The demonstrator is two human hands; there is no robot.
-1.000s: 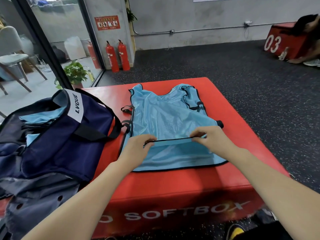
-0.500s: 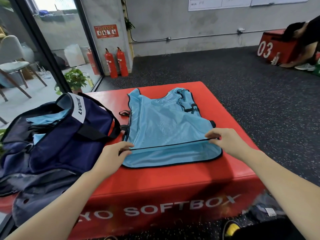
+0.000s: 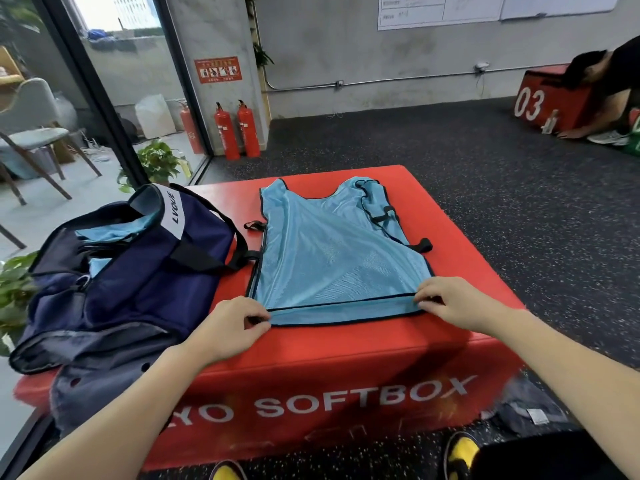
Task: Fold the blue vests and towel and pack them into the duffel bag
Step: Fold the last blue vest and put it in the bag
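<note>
Blue vest [image 3: 332,258] hem pinched by both hands.

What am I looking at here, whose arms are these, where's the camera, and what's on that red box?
There is no machine here: the arms belong to a person wearing a wide-angle camera on the head, looking forward and down. The one view shows a red soft box on a gym floor. A blue vest lies flat on it. The left hand and the right hand each pinch an end of the vest's near hem. Beside the vest, at left, sits an open navy duffel bag with light blue cloth showing inside. Fire extinguishers stand by the far wall.
</note>
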